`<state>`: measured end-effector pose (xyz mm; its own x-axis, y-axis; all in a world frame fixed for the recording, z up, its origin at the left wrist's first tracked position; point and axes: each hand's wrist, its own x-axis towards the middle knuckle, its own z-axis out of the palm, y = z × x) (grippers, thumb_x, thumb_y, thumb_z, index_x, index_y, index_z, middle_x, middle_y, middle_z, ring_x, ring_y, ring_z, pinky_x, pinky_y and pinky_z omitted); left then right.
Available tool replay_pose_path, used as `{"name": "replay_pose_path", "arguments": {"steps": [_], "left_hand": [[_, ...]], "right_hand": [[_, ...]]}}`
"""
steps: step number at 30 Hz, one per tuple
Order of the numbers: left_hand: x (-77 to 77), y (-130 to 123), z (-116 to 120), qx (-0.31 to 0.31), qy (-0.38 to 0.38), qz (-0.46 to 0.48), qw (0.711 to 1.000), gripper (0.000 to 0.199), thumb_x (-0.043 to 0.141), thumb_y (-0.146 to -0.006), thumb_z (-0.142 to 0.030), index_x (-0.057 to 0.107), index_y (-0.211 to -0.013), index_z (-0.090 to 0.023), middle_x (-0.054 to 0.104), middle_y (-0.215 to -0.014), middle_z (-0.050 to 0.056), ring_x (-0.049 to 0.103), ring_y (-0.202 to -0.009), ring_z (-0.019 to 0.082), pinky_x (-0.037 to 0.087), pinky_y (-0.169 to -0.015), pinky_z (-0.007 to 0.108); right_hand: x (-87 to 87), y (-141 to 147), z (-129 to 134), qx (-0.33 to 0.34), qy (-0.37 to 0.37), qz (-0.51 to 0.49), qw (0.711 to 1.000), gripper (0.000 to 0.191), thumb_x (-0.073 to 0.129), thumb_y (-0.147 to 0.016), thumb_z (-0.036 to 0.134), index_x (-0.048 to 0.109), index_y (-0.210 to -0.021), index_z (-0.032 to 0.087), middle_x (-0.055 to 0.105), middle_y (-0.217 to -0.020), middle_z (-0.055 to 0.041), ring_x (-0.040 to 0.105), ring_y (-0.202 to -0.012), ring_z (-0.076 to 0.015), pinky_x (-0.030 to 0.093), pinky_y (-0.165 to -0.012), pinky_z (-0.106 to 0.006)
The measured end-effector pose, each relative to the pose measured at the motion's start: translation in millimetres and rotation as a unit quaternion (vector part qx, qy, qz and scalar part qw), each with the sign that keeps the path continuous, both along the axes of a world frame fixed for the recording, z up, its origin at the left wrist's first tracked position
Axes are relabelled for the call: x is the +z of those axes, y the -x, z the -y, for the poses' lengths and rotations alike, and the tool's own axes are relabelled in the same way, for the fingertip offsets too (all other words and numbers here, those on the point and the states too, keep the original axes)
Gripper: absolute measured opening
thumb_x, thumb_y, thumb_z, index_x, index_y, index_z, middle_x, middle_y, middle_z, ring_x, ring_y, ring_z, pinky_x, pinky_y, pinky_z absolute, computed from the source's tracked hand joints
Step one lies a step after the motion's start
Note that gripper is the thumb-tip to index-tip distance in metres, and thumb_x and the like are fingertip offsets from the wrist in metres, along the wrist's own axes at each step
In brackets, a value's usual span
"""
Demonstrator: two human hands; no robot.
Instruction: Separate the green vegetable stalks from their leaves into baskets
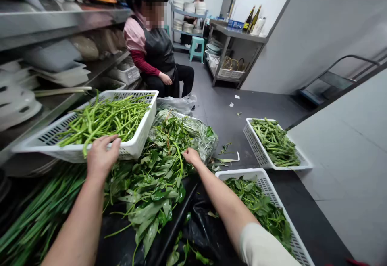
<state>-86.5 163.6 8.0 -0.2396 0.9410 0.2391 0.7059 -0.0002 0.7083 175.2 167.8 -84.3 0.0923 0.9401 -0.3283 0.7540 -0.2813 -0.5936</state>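
Note:
My left hand is at the near rim of a white slotted basket full of cut green vegetable stems. Its thumb stands apart from loosely curled fingers, and one stem hangs over the rim beside it. In front of me lies a big heap of leafy greens, partly in a clear plastic bag. At the heap's right side my right hand is closed, with its fingertips pinched against a leafy green stem. Black plastic sheeting lies under the near greens.
Long green stalks lie at left. To the right stand a basket of leafy greens and a basket of cut stems. A seated person is ahead by the metal shelves. Scraps lie on the floor.

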Motion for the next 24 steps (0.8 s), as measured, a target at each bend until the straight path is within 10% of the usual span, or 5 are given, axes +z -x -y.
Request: {"name": "replay_pose_path", "arguments": {"steps": [5,11,15,18,24], "left_hand": [[-33.2,-54.8,12.8,-0.047,-0.016,-0.062,0.997,0.033,0.045,-0.072,-0.037,0.069,-0.082,-0.016,0.067,-0.092,0.012,0.059,-0.096,0.027,0.042,-0.092,0.039],[-12.1,-76.3,35.2,-0.078,0.163,0.137,0.974,0.039,0.053,-0.064,-0.052,0.065,-0.073,-0.016,0.065,-0.069,0.004,0.057,-0.063,0.019,0.044,-0.062,0.029],[11.5,-77.9,46.9,-0.134,0.187,0.270,0.935,0.034,0.063,-0.055,-0.049,0.060,-0.061,-0.016,0.049,-0.047,-0.005,0.040,-0.045,0.010,0.030,-0.045,0.022],[21.4,-73.6,51.3,-0.117,0.197,0.330,0.916,0.029,0.065,-0.055,-0.044,0.059,-0.059,-0.016,0.040,-0.042,-0.007,0.032,-0.040,0.007,0.023,-0.041,0.020],[26.5,-61.5,62.8,-0.096,0.161,0.432,0.882,0.031,0.070,-0.052,-0.039,0.049,-0.053,-0.017,0.041,-0.045,-0.008,0.033,-0.040,0.005,0.026,-0.039,0.017]], "right_hand": [[-21.5,27.1,14.3,0.007,0.032,-0.014,0.999,0.006,0.060,-0.074,0.019,0.060,-0.069,0.016,0.060,-0.061,-0.0008,0.054,-0.056,-0.0127,0.040,-0.054,-0.021],[36.9,62.4,54.9,0.155,-0.159,-0.054,0.974,0.013,0.063,-0.075,0.031,0.057,-0.077,0.020,0.057,-0.070,0.0017,0.051,-0.065,-0.0124,0.037,-0.062,-0.022],[64.1,41.4,66.8,0.202,-0.111,-0.248,0.941,0.020,0.059,-0.078,0.039,0.059,-0.075,0.019,0.057,-0.067,0.0027,0.050,-0.059,-0.0101,0.036,-0.055,-0.020],[68.4,11.9,69.5,0.074,-0.113,-0.396,0.908,0.043,0.042,-0.084,0.052,0.058,-0.066,0.016,0.056,-0.066,-0.0008,0.051,-0.057,-0.0105,0.037,-0.051,-0.021],[102.4,-31.9,115.7,0.074,-0.317,-0.295,0.898,0.016,0.062,-0.074,0.033,0.061,-0.069,0.017,0.060,-0.084,-0.0034,0.054,-0.072,-0.0133,0.042,-0.064,-0.025]]}}
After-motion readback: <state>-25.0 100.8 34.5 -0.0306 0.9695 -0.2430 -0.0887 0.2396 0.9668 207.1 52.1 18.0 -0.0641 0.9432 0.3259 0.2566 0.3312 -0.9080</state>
